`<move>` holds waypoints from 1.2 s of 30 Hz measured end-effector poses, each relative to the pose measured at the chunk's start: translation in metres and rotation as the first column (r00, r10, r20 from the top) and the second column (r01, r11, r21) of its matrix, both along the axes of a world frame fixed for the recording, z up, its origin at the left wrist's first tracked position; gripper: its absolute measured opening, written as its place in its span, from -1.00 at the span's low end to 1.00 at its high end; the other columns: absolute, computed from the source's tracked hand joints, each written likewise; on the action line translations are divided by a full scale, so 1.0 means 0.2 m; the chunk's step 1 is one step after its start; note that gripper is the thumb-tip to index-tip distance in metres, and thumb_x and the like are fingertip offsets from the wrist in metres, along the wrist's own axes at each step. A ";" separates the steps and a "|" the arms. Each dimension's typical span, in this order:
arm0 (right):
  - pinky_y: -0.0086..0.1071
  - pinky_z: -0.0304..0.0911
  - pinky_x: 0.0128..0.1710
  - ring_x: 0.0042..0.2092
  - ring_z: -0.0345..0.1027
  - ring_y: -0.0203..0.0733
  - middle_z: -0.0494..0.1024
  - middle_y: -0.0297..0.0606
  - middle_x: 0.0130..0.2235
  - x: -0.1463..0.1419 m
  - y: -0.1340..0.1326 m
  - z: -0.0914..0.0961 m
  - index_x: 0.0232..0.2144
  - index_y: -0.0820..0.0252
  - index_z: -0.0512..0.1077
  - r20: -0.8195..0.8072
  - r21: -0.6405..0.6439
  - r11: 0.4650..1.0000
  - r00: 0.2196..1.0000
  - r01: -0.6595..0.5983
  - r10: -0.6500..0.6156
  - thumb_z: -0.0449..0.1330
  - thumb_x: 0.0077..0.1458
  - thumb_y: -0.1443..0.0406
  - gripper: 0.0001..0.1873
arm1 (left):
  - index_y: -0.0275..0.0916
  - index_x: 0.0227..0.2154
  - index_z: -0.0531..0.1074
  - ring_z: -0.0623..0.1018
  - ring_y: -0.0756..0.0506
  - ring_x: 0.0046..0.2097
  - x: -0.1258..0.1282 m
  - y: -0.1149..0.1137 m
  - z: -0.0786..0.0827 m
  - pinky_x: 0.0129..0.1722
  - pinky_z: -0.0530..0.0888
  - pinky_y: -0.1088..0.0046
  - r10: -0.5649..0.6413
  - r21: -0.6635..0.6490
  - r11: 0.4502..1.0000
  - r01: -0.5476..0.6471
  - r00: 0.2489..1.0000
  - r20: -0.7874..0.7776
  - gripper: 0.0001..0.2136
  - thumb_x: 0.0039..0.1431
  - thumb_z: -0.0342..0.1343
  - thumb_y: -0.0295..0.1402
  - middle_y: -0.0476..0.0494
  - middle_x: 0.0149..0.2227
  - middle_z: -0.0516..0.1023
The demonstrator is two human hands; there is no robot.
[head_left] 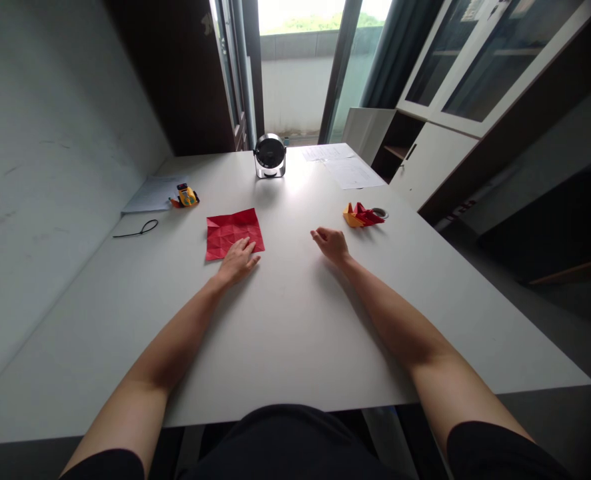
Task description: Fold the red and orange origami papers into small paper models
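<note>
A square of creased red paper (225,233) lies unfolded on the white table (285,333), left of centre. My left hand (238,260) rests on its lower right corner, fingers stretched out and slightly apart. Over the table to the right is my right hand (331,243), its fingers curled together; whether anything small sits between them I cannot make out. Just beyond that hand stand folded paper pieces, a yellow one (352,217) and a red one (368,215), with a roll of tape (380,213) partly hidden behind them.
A small round black fan (270,155) stands at the far edge. On the left are a yellow toy (187,195), a black cable tie (142,229) and a paper sheet (150,193) near the wall. Printed sheets (355,173) lie at the far right.
</note>
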State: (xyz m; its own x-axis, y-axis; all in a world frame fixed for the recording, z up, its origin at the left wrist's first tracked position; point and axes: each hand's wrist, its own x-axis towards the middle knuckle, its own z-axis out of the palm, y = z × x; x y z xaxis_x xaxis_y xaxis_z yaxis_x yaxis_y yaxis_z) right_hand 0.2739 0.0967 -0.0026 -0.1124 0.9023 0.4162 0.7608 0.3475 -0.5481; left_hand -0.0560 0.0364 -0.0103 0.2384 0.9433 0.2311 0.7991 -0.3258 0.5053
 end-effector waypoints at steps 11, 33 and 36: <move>-0.37 0.15 -0.34 -0.43 0.27 -0.25 0.50 -0.27 -0.42 -0.13 -0.09 0.05 -0.43 0.16 0.46 -0.030 0.086 0.976 0.978 -0.201 0.204 0.02 0.31 0.08 -0.61 | -0.12 0.20 0.37 0.15 -0.33 0.38 0.01 -0.01 0.09 0.38 0.04 -0.01 0.003 0.111 0.994 -0.005 1.000 0.018 -0.51 0.19 0.13 -0.28 -0.24 0.32 0.26; 0.06 -0.15 0.39 0.45 -0.21 0.15 -0.02 -0.14 0.45 -0.24 -0.17 -0.04 0.40 0.02 0.05 0.391 -0.213 0.864 0.770 -0.456 0.503 0.08 0.21 -0.16 -0.16 | -0.11 0.38 0.08 0.05 -0.33 0.43 0.11 -0.05 0.02 0.39 0.00 0.00 -0.072 0.002 0.997 0.075 0.966 -0.250 -0.26 0.22 0.08 0.07 -0.24 0.44 0.02; 0.02 -0.17 0.40 0.45 -0.22 0.14 -0.06 -0.11 0.45 -0.24 -0.17 -0.03 0.42 0.04 0.01 0.411 -0.251 0.867 0.764 -0.430 0.498 0.03 0.19 -0.23 -0.09 | -0.11 0.40 0.01 0.01 -0.33 0.44 0.08 -0.03 0.01 0.39 -0.03 -0.01 -0.058 -0.043 0.998 0.046 0.944 -0.326 -0.20 0.21 0.02 0.15 -0.23 0.45 -0.02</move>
State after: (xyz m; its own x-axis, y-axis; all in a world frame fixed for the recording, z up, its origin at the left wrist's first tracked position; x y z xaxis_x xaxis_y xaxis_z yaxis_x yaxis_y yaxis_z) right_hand 0.2264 0.0628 -0.0086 -0.6739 0.7331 0.0921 0.6956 0.6715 -0.2554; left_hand -0.0400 0.0313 -0.0084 0.3444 0.9335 0.0999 0.9046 -0.3584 0.2309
